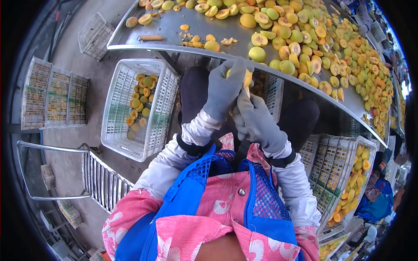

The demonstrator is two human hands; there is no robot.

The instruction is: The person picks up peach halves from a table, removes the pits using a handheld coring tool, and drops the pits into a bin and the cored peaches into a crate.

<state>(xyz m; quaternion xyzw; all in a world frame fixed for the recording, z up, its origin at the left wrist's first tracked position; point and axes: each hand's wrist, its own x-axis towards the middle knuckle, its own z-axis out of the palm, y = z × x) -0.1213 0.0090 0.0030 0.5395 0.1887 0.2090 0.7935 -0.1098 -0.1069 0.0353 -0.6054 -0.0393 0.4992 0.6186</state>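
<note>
My left hand (224,89), in a grey glove, is closed around a yellow peach (247,78) just in front of the metal table's edge. Gloved in grey too, my right hand (257,118) is closed right below the fruit. A narrow pale tip shows between the right fingers and the peach, but what that hand grips is mostly hidden. Many whole and halved peaches (300,37) cover the table (167,28) ahead. On its left part lies a tool with a wooden handle (151,38), near some fruit scraps (191,42).
To my left, a white plastic crate (114,126) holds peach pieces, with a metal-framed chair (104,172) behind it. Stacked crates (54,93) stand farther left. At my right is a crate (333,163) full of peach halves. Another person (376,200) is at the far right.
</note>
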